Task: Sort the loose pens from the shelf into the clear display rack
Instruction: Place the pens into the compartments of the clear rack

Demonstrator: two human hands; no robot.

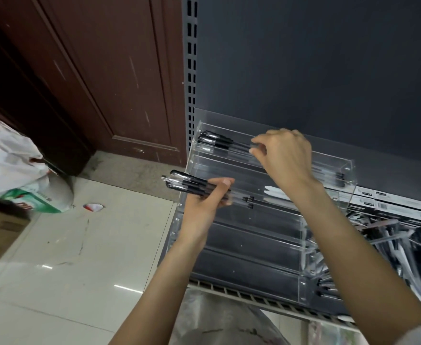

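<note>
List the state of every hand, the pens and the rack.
left hand: grips a bundle of pens
right hand: pinches a pen in the top tier
clear rack: top tier holds pens
loose pens: heaped on shelf

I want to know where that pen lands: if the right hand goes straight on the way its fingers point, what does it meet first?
Likely the pens already lying in the top tier of the clear rack; the right hand points left along it. Depth is uncertain.

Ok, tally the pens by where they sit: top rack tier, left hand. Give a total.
Pens in the top tier of the clear display rack: 2 plainly visible
Pens in the left hand: about 3
Total: about 5; the loose pile is too tangled to count.
</note>
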